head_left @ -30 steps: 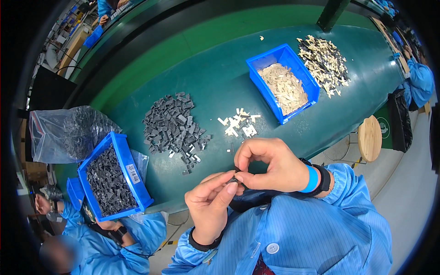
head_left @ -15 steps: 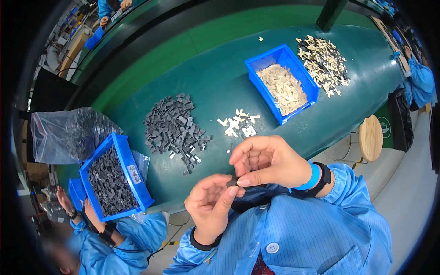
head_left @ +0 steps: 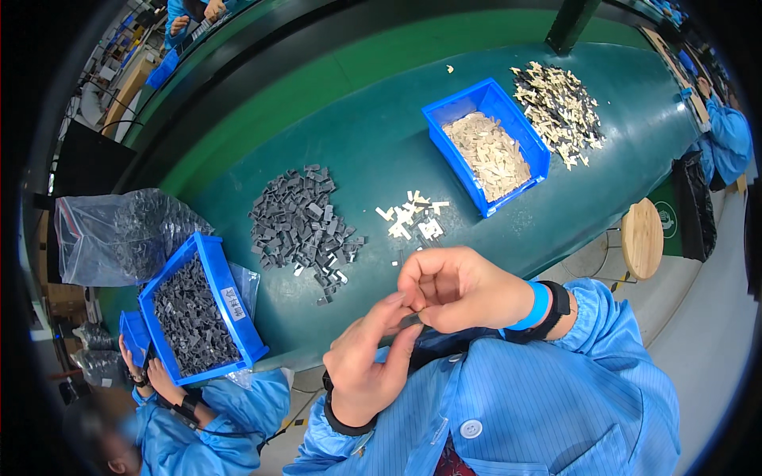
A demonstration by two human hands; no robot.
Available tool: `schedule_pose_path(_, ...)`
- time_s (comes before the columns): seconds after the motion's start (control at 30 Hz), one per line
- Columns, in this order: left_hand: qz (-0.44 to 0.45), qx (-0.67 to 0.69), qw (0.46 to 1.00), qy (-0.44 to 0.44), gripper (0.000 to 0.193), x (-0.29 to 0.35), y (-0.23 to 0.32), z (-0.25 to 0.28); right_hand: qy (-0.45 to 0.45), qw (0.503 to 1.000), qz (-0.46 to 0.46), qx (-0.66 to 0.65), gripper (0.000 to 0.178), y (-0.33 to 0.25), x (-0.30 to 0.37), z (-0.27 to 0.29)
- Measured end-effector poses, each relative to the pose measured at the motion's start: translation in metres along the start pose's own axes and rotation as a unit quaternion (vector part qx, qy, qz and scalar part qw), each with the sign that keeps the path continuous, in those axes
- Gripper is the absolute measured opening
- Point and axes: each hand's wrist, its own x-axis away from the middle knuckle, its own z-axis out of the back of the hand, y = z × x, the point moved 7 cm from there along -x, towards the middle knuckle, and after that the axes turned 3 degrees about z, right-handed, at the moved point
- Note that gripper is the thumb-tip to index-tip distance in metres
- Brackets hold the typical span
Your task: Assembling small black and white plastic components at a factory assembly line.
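Observation:
Between my two hands, in front of my chest, is a small dark grey rectangular piece [head_left: 409,320]. My left hand [head_left: 367,366] pinches it between thumb and fingers. The thumb and curled fingers of my right hand [head_left: 468,295] close on its right end, partly covering it. Just beyond my hands lies a small scatter of cream strips [head_left: 413,213] on the green table. To their left is a loose pile of dark grey rectangular pieces [head_left: 298,222].
A blue bin [head_left: 454,147] of beige strips stands beyond my hands, beside a mixed cream-and-black heap [head_left: 559,111]. At left are a blue bin [head_left: 255,349] of dark pieces, a clear plastic bag [head_left: 95,238] and a co-worker's hands [head_left: 163,381]. A round wooden stool [head_left: 641,239] stands right.
My left fingers have come up and forward toward my right fingertips, which have curled in around the piece. At left, the co-worker's hand has moved down against the small blue bin.

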Motion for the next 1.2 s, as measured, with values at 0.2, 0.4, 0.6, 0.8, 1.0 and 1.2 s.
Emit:
schedule_pose_path(0.2,0.028,0.022,0.999,0.015,0.034,0.002,-0.005,0.001,0.001,1.0,0.009,0.007,0.017,-0.002,-0.003,-0.002)
schedule_pose_path(0.4,0.261,0.483,0.836,0.012,0.021,0.01,-0.036,-0.013,0.031,0.997,0.031,-0.069,0.016,-0.001,-0.003,-0.001)
schedule_pose_path(0.6,0.367,0.644,0.671,0.025,0.019,0.02,-0.047,-0.03,0.09,0.967,0.199,0.134,0.017,-0.011,0.0,0.004)
schedule_pose_path(0.8,0.347,0.724,0.595,-0.031,0.017,0.021,-0.041,-0.037,0.061,0.825,0.336,0.45,0.022,-0.033,0.009,-0.01)
schedule_pose_path(1.0,0.369,0.681,0.632,0.018,0.016,0.022,-0.048,-0.031,0.043,0.863,0.285,0.415,0.029,-0.034,0.002,0.0)
schedule_pose_path(1.2,0.262,0.479,0.809,0.218,0.017,0.035,-0.061,0.038,0.114,0.822,0.284,0.481,0.013,-0.05,0.006,0.019)
